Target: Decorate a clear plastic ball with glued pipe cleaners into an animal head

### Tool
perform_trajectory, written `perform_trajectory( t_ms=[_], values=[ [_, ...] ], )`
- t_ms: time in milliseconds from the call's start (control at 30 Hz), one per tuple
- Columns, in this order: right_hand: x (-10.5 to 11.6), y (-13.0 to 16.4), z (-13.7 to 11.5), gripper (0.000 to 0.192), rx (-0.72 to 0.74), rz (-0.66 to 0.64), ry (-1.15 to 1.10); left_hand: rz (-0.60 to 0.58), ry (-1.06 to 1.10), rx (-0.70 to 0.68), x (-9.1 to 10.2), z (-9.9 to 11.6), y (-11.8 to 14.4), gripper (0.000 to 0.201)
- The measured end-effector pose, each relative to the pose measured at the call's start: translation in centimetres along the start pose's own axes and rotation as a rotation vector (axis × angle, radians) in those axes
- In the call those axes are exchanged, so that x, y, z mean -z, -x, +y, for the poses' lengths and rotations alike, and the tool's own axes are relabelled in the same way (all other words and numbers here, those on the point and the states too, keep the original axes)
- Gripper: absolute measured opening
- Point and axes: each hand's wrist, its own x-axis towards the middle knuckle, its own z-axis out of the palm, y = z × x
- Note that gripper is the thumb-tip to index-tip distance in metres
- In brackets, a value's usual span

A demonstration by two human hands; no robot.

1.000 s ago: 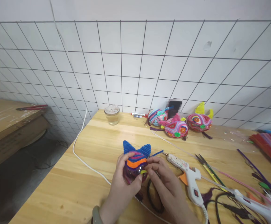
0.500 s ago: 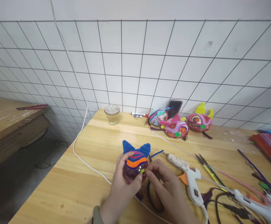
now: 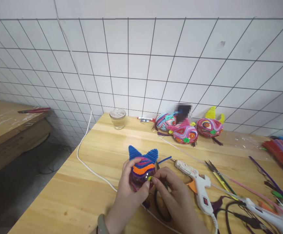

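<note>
Right at the near middle of the wooden table point(image 3: 99, 156), the left hand point(image 3: 129, 191) cups a small ball wrapped in pipe cleaners, the craft figure point(image 3: 142, 165), its fingers curled round the left side and underside so the grip is closed on it. It stands upright, held just above the tabletop: two blue ears point up and away toward the tiled wall, so its long axis runs from the palm upward, with purple and orange bands lying crosswise under the ears and the bare shiny lower part turned to the camera. The right hand point(image 3: 173, 195) pinches a small yellow-green piece point(image 3: 149, 178) between thumb and forefinger, pressed against the figure's lower right face. A blue pipe cleaner point(image 3: 164, 160) juts out to the right, just behind the fingers. Just beside it lies a white glue gun point(image 3: 197, 185), nozzle pointing at the figure. Three finished figures point(image 3: 185, 130) sit by the wall, well apart.
</note>
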Motion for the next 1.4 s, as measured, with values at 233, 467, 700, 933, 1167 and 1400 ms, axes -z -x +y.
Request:
perform_trajectory(
  t_ms=[233, 467, 700, 933, 1167, 1400],
  values=[
    [-0.2, 0.4, -0.5, 0.019, -0.008, 0.037, 0.046, 0.018, -0.081, -0.079, 0.1, -0.3, 0.5, 0.043],
    [-0.3, 0.4, -1.1, 0.024, -0.026, 0.07, 0.019, 0.09, -0.068, -0.124, -0.3, -0.5, 1.0, 0.044],
    [-1.0, 1.0, -0.7, 0.028, -0.195, 0.094, -0.164, 0.114, -0.133, -0.156, -0.4, -0.9, 1.3, 0.044],
    [-1.5, 1.1, -0.6, 0.028, -0.399, 0.065, -0.57, 0.129, -0.144, -0.157, -0.4, -0.8, 1.5, 0.044],
    [-1.8, 0.6, -0.8, 0.034, -0.563, 0.116, -0.687, 0.159, -0.155, -0.201, -0.6, -1.0, 1.5, 0.047],
    [-1.6, 0.1, -1.5, 0.039, -0.624, 0.03, -0.736, 0.193, -0.101, -0.162, -0.4, -1.2, 1.0, 0.043]
  ],
)
